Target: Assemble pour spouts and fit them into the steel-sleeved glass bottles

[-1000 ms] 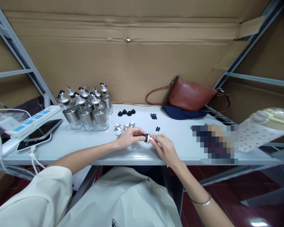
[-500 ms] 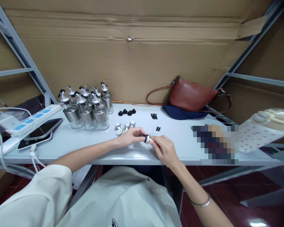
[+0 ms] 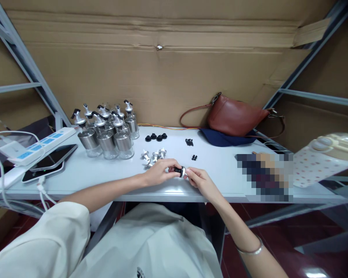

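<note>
Both hands pinch one small pourer cap (image 3: 180,171) just above the front middle of the surface (image 3: 220,173). Left hand (image 3: 159,172) has its fingers closed on the black end, right hand (image 3: 199,180) has its fingers closed on the silver end. Cap lies roughly horizontal between them, not resting on the surface as far as I can tell.

Risks, as I judge them:
- Grip is fingertips only on a small smooth part. If the two halves get pushed or twisted off-axis, the part could pop out and roll; the front edge is close, so it would land on the floor.
- Can't tell whether the black piece is seated square in the silver one; a skewed fit would jam or leave a gap.
- Loose silver spouts (image 3: 153,156) sit just behind the left hand. A backward sweep of that wrist would scatter them.
- Black seals (image 3: 156,137) and the small black plugs (image 3: 194,157) are further back, clear of the hands.

Pose: both forearms come in low from the near edge and converge at the cap. Left wrist is bent inward, knuckles up, thumb side toward the part. Right hand is palm-left, fingers curled, bracelet (image 3: 251,249) on the forearm well off the surface.

Finished bottles (image 3: 107,133) stand clustered back-left, well apart from the hands. Phone (image 3: 50,158) and power strip (image 3: 40,144) at far left, brown bag (image 3: 234,116) back-right.
</note>
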Tool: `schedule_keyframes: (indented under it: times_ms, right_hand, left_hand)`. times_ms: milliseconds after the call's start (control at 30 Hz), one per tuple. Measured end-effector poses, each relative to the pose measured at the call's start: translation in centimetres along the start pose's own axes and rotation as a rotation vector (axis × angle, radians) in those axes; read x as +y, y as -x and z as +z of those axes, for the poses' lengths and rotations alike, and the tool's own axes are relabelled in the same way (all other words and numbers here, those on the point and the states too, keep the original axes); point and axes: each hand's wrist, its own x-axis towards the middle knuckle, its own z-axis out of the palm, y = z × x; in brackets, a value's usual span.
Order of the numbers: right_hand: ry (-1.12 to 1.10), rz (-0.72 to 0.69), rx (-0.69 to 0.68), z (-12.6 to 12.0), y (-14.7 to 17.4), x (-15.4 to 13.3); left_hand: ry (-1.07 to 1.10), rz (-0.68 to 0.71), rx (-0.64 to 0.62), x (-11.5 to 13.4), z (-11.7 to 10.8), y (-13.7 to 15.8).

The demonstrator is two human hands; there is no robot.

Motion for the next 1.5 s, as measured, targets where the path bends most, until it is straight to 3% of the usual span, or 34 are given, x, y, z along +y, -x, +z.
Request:
schedule_keyframes:
  times_ms: [167, 300, 467, 600, 733, 967, 1200, 1367, 1500]
  right_hand:
    - [0.186, -0.160, 0.098, 0.4, 0.4, -0.2]
    - [0.491, -0.388, 0.218, 0.5, 0.8, -0.3]
    - [0.778, -0.764, 0.314, 0.2, 0.9, -0.4]
    - [0.931, -0.868, 0.339, 0.0, 1.2, -0.8]
    - [0.922, -0.768, 0.302, 0.0, 1.3, -0.7]
    - [0.657, -0.486, 0.273, 0.7, 1.3, -0.8]
    - [0.316, -0.118, 0.185, 0.6, 1.2, -1.2]
    - [0.113, -0.046, 0.104, 0.7, 0.4, -0.2]
    - [0.097, -0.111, 0.244, 1.2, 0.1, 0.4]
  left_hand:
    - [0.133, -0.110, 0.049, 0.0, 0.1, -0.2]
    - [0.442, -0.231, 0.068, -0.3, 0.5, -0.4]
    - [0.673, -0.335, 0.033, -0.2, 0.7, -0.7]
    - [0.736, -0.366, -0.024, -0.4, 0.6, -0.7]
    - [0.737, -0.352, -0.030, -0.4, 0.6, -0.7]
    - [0.718, -0.287, -0.023, 0.3, 0.4, -0.8]
    - [0.474, -0.177, -0.060, 0.0, 0.4, -0.3]
    - [0.165, -0.164, -0.020, 0.3, 0.5, -0.1]
    - [0.140, -0.215, 0.075, 0.9, 0.8, -0.2]
